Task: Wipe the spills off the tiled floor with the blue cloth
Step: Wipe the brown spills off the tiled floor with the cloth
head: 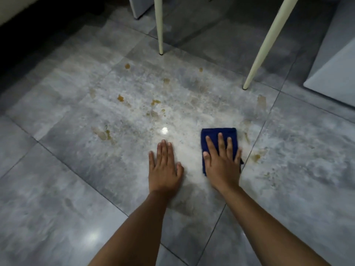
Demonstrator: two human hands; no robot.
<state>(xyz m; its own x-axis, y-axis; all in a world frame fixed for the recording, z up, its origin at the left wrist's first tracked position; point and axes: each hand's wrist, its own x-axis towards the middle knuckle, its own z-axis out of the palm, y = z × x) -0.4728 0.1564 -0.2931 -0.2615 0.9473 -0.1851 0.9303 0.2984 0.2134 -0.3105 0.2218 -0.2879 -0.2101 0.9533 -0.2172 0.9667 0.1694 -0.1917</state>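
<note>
The folded blue cloth lies flat on the grey tiled floor. My right hand presses on it with straight, spread fingers, covering its near half. My left hand rests flat on the bare tile just left of the cloth, holding nothing. Brown spills dot the floor beyond and beside the hands: one blot at centre left, a smear further left, a spot right of the cloth, and small drops farther away.
Two cream furniture legs stand on the floor beyond the spills, one at centre and one slanted at right. A pale grey panel fills the right edge, and another pale piece sits at the top.
</note>
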